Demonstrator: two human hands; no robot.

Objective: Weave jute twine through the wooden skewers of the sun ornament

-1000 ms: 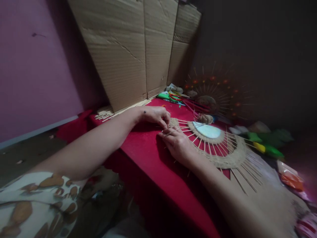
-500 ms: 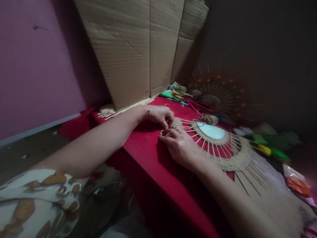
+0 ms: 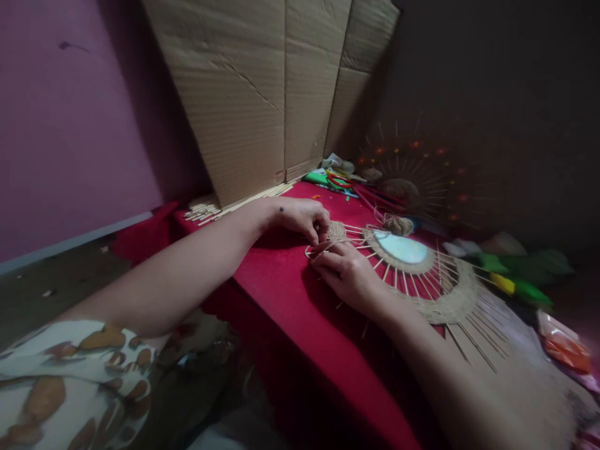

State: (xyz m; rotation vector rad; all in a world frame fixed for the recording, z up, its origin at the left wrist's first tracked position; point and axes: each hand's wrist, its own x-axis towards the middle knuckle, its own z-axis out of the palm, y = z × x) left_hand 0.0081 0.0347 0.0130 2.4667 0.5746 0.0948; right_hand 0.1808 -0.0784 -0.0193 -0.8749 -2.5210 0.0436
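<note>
Tan twine-woven sunburst [image 3: 412, 269], pale-blue ctr [image 3: 400, 247], thin spokes [image 3: 459, 345] w/ outer band [image 3: 457, 304]

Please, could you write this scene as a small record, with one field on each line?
Left hand: fingers bent together beside the woven band; what they grip is hidden
Right hand: over the piece, a strand of twine looping at its fingers; exact grip unclear
Workpiece: thin sticks spreading out around a pale disc, the band woven across them
Surface: red cloth
Beyond the piece: ball of twine
Background: upright cardboard
Near the cardboard's foot: bundle of sticks
</note>
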